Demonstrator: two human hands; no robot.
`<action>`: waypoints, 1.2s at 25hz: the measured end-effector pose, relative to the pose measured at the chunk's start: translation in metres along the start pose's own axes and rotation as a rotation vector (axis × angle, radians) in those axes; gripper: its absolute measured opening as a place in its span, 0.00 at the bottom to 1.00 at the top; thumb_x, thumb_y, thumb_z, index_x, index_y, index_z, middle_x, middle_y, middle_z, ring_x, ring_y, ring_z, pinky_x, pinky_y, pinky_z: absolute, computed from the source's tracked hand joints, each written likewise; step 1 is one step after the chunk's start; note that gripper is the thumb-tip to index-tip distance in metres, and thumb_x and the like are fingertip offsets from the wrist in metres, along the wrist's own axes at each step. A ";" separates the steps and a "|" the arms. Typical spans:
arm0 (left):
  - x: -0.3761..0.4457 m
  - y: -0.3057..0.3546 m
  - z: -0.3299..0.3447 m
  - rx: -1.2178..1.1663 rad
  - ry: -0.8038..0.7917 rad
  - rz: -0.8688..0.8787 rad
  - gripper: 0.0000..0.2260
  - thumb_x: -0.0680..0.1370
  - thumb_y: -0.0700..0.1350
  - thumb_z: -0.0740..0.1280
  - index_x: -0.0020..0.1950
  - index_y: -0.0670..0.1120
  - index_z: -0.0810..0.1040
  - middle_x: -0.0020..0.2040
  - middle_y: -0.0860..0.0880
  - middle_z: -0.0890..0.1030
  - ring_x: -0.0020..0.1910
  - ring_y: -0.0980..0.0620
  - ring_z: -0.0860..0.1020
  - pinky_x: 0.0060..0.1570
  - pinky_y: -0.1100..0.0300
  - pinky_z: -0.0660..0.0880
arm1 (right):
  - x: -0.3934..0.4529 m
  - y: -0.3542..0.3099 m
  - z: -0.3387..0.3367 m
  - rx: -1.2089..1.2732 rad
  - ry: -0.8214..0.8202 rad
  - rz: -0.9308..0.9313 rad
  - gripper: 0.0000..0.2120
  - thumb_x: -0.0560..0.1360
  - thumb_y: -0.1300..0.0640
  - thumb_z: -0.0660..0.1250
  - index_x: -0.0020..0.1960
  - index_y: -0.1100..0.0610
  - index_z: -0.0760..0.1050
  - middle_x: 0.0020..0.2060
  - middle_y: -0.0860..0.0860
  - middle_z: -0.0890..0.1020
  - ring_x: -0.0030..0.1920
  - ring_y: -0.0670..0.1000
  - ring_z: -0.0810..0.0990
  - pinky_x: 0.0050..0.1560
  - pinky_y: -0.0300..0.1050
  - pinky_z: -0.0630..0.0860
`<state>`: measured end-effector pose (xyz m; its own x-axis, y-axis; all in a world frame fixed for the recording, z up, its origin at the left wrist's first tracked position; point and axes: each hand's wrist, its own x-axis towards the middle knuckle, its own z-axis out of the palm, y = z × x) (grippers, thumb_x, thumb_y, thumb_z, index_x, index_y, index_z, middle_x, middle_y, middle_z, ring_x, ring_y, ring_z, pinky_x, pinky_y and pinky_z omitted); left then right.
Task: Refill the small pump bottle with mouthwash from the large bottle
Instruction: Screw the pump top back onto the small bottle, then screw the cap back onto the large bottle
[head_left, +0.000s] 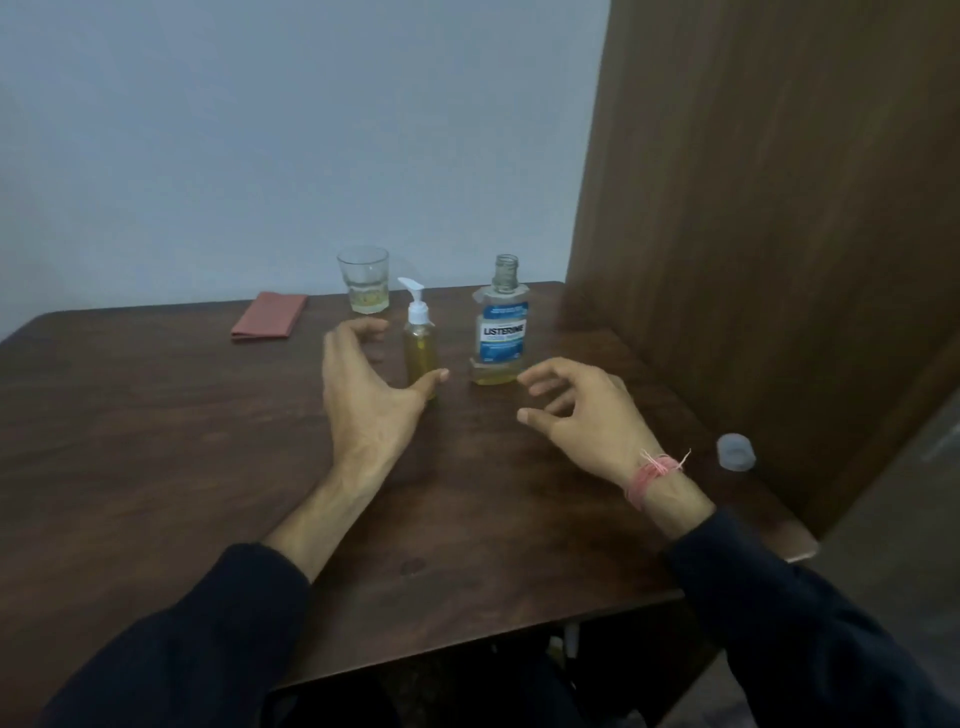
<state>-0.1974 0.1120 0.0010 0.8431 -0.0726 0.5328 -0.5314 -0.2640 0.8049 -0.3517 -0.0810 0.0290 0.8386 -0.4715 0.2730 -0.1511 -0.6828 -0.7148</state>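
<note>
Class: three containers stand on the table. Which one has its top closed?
The small pump bottle: its white pump head is fitted on. The large mouthwash bottle has a bare, capless neck, and the glass is open-mouthed.

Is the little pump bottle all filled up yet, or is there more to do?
Nearly finished, it seems. The small pump bottle looks full of yellow liquid with its pump on, and the large bottle is almost empty. Both hands, left hand and right hand, hold nothing. The large bottle's neck is open; its cap lies aside.
</note>
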 end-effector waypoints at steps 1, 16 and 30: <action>-0.008 0.007 0.000 -0.011 -0.005 0.032 0.32 0.68 0.51 0.91 0.64 0.55 0.77 0.61 0.55 0.80 0.54 0.58 0.80 0.54 0.65 0.80 | -0.006 0.008 -0.016 -0.116 -0.013 0.015 0.15 0.76 0.51 0.81 0.60 0.41 0.84 0.53 0.38 0.84 0.51 0.42 0.84 0.57 0.46 0.82; -0.060 0.083 0.065 -0.105 -0.287 0.068 0.36 0.77 0.43 0.85 0.80 0.53 0.71 0.79 0.51 0.67 0.54 0.56 0.86 0.56 0.71 0.83 | -0.040 0.040 -0.109 -0.984 -0.358 0.284 0.21 0.81 0.67 0.69 0.70 0.51 0.78 0.65 0.53 0.80 0.66 0.57 0.79 0.66 0.54 0.80; -0.015 0.052 0.094 -0.138 -0.389 -0.220 0.41 0.87 0.43 0.72 0.93 0.52 0.51 0.79 0.47 0.79 0.65 0.42 0.88 0.63 0.37 0.87 | 0.049 -0.007 -0.058 0.309 0.193 0.066 0.21 0.73 0.64 0.82 0.60 0.43 0.86 0.63 0.46 0.84 0.52 0.45 0.89 0.56 0.45 0.85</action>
<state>-0.2306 0.0088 0.0104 0.8911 -0.3918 0.2289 -0.3201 -0.1854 0.9291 -0.3400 -0.1313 0.0850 0.7138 -0.6256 0.3148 -0.0118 -0.4601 -0.8878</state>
